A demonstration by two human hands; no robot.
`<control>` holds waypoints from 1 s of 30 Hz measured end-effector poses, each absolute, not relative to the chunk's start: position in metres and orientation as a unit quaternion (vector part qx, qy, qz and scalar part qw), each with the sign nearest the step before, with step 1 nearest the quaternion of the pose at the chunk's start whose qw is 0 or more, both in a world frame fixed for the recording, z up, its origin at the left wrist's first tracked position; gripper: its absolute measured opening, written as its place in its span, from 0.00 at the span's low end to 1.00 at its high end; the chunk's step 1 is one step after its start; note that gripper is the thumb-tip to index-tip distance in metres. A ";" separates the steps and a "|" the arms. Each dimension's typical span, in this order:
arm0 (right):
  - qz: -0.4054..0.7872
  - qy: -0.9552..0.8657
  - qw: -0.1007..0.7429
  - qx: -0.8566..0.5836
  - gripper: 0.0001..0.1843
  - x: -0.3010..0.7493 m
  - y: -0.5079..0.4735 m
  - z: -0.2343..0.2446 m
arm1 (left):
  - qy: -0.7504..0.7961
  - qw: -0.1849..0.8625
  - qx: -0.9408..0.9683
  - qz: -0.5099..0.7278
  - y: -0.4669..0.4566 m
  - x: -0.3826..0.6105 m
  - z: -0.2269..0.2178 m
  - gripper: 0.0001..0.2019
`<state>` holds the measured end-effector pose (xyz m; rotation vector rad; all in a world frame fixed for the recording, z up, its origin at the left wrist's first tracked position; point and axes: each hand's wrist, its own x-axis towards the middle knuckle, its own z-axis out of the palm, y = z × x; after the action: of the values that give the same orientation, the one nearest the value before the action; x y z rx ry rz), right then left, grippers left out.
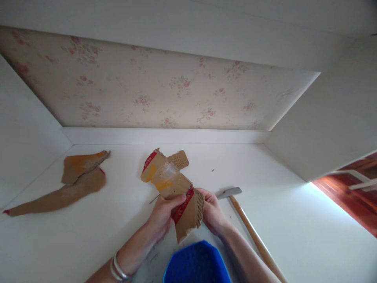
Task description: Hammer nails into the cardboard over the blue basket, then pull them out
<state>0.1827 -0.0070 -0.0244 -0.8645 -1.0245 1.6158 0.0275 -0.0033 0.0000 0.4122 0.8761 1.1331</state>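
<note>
A torn, folded piece of cardboard [169, 179] with red print, yellow marks, clear tape and small punched holes is held between my hands above the white surface. My left hand [163, 214] grips its lower left side, thumb pressed on top near the red strip. At its right edge, where the corrugation shows, my right hand [212, 212] pinches the board with closed fingers. A thin dark rod [154, 199] sticks out to the left of my left hand; its other end is hidden. Just below the cardboard stands a blue perforated basket [196, 263].
More torn cardboard [73, 192] lies at the left. Right of my right hand rests a hammer-like tool with a grey metal head [232, 192] and long wooden handle [255, 236]. White panels and a floral-papered wall [165, 90] enclose the surface. Small crumbs lie near the basket.
</note>
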 end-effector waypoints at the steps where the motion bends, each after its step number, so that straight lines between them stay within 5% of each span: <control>1: 0.662 -0.427 0.498 -0.363 0.13 0.182 -0.007 -0.023 | 0.400 0.734 0.187 0.516 -0.003 0.028 0.000 0.22; 6: 0.577 -0.441 0.545 -0.418 0.15 0.184 -0.003 -0.014 | 0.386 0.718 0.193 0.545 -0.002 0.027 -0.001 0.21; 11: 0.370 -0.521 0.600 -0.482 0.11 0.196 -0.008 0.010 | 0.394 0.669 0.233 0.586 -0.002 0.027 -0.002 0.20; 20: 0.122 -0.782 0.447 -0.417 0.19 0.193 -0.009 0.029 | 0.473 0.543 0.387 0.576 -0.006 0.023 0.007 0.14; 30: 0.067 -0.890 0.321 -0.317 0.16 0.211 -0.010 0.078 | 0.586 0.405 0.433 0.552 -0.011 0.012 0.024 0.07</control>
<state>0.2110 -0.0098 0.0783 -0.8324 -2.3374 0.1757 0.0122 -0.0109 0.0239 1.0919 1.4780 1.3941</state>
